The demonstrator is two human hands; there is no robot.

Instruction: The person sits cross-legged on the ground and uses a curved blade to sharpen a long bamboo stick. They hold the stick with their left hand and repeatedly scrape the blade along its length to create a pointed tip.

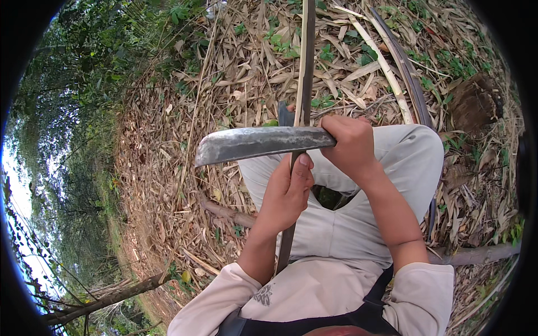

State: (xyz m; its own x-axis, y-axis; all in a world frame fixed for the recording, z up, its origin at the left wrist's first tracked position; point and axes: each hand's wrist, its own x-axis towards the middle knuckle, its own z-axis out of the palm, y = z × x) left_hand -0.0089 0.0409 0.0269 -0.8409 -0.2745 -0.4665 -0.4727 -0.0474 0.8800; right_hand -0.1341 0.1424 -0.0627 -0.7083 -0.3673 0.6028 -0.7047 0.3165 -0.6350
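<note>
I'd slant the long grey metal blade (263, 144) shallowly (right hand (350, 143) clutching its base), left hand (287, 190) pinching the narrow brown woody strip (306, 84) below.

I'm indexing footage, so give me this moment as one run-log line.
left hand: gripping long strip | right hand: gripping broad-bladed knife | knife position: crossing strip | around: dry leaves

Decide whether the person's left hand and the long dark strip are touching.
Touching. The head view shows the left hand closed around the strip, which emerges from the grip above and below.
</note>
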